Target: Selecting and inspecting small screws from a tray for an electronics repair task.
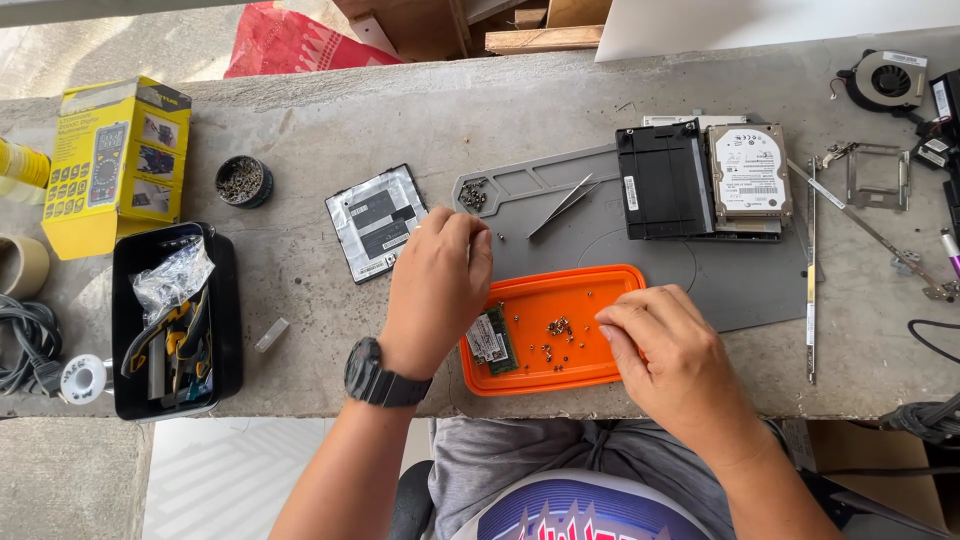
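An orange plastic tray (590,290) lies on the grey concrete bench in front of me. In it are a green memory module (491,340) and a cluster of small screws (558,328). My left hand (436,285), with a black watch on its wrist, hovers over the tray's left end with fingers curled; whether it holds anything is hidden. My right hand (668,345) rests on the tray's right edge, fingertips pinched close to the screws. Behind the tray is a grey work mat (720,280) with tweezers (562,204) and a small pile of screws (473,194).
A black drive caddy (663,182) and a silver hard drive (749,170) sit on the mat. A foil-backed cover panel (377,220) lies left of it. Far left: yellow box (118,160), round screw pot (243,181), black tool bin (175,320). Right: fan (886,80), metal brackets (875,180).
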